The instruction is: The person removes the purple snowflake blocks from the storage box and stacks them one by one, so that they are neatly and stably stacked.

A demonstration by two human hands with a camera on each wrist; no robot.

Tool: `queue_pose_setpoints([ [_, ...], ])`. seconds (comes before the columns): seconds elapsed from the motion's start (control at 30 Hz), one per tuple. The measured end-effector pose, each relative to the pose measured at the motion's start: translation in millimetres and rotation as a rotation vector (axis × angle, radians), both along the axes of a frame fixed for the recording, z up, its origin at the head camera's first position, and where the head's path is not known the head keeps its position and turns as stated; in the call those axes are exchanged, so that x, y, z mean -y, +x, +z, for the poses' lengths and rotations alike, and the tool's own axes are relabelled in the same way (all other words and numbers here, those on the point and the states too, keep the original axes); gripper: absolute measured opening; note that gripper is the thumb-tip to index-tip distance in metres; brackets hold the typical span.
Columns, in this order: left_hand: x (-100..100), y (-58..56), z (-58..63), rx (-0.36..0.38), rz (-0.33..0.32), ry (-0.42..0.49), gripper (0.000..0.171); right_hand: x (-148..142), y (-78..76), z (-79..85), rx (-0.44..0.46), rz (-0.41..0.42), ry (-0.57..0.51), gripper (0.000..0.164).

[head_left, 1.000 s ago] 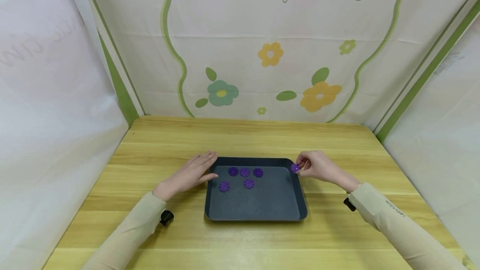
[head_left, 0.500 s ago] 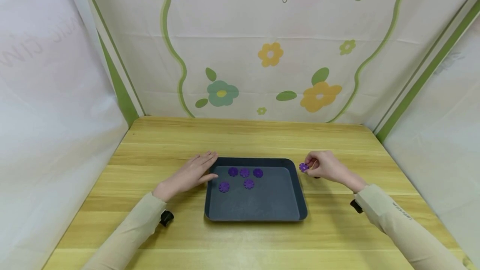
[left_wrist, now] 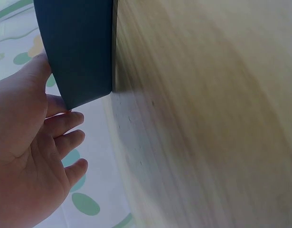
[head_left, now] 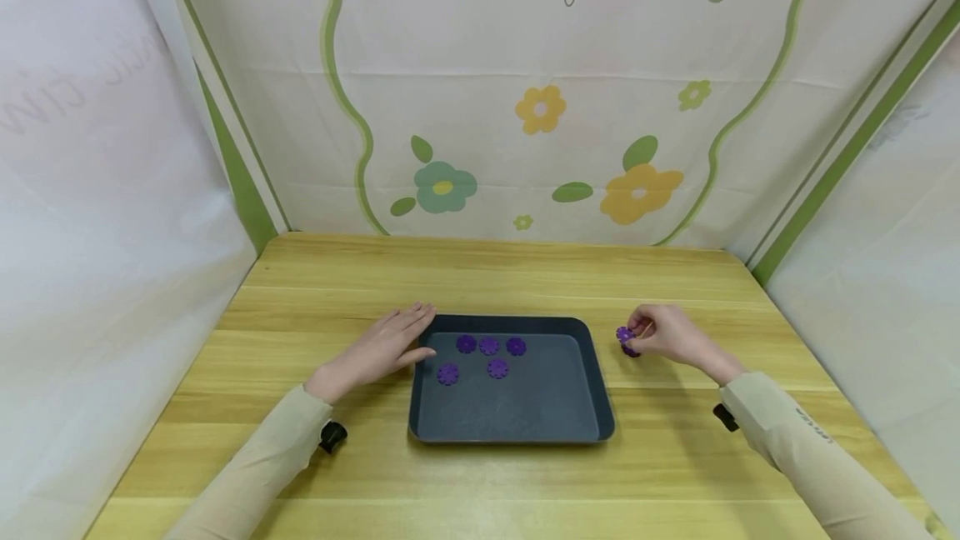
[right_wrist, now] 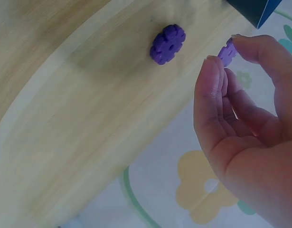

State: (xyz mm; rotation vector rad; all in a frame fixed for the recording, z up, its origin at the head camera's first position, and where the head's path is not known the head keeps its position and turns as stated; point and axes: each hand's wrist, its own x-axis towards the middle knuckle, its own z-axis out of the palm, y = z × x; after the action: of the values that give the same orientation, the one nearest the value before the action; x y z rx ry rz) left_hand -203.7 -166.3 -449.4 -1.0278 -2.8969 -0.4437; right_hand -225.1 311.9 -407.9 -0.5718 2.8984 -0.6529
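My right hand [head_left: 673, 335] pinches a purple notched plastic disc [right_wrist: 227, 53] between thumb and fingertips, above the table just right of the tray. Under it on the wood lies another purple disc piece [right_wrist: 167, 44], which looks thick in the right wrist view; I cannot tell whether it is more than one. My left hand [head_left: 380, 350] rests at the far left corner of the dark grey tray [head_left: 517, 442], its fingers nearly straight along the rim. Inside that tray several purple discs [head_left: 489, 346] lie flat and apart, towards the far left.
A light wooden table [head_left: 510, 490] carries everything. White cloth walls [head_left: 480, 48] with printed flowers stand behind the table and at both sides. A black band piece [head_left: 333, 437] sits at the left wrist.
My right hand has moved right, away from the tray's far right corner, with the purple disc still pinched. It is now over the piece on the table. The left hand and tray stay put.
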Motion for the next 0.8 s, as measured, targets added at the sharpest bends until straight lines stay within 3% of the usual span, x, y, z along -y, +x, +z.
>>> queue_pose_setpoints([
  [0.4,0.0,1.2,0.7,-0.013,-0.005,0.009,0.069,-9.3,-3.6,-7.4,0.009,-0.038,0.049,0.02],
  [0.8,0.4,1.9,0.3,-0.013,-0.005,0.011,0.069,-11.6,-1.6,-16.0,0.011,-0.022,0.034,0.019],
])
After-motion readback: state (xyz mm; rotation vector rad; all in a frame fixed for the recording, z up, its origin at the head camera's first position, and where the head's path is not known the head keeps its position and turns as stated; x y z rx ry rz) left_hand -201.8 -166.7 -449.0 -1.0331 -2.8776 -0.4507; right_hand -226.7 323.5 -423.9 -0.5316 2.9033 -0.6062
